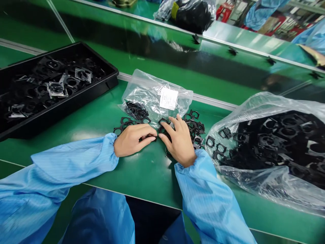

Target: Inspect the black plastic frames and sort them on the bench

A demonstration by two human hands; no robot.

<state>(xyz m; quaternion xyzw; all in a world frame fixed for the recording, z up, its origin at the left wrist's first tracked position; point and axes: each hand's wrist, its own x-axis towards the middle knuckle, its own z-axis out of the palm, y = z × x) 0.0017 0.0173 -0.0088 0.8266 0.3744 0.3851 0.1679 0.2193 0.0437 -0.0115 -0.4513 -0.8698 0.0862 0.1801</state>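
My left hand (134, 139) is closed, its thumb and fingers pinched around a small black plastic part (151, 138), mostly hidden by the fingers. Beside it, my right hand (179, 140) rests with fingers spread over a loose pile of black plastic frames (195, 127) with round openings. More black frames (126, 122) lie just beyond my left hand. Behind both hands is a clear plastic bag (157, 84) with a white label (169, 98); several thin black rings (136, 110) show at its left end.
At the left stands a black tray (101, 81) heaped with black and silvery frames. A large clear bag (254, 179) full of black frames lies open at the right. A low green partition (152, 57) with a metal edge runs behind the green table (142, 176).
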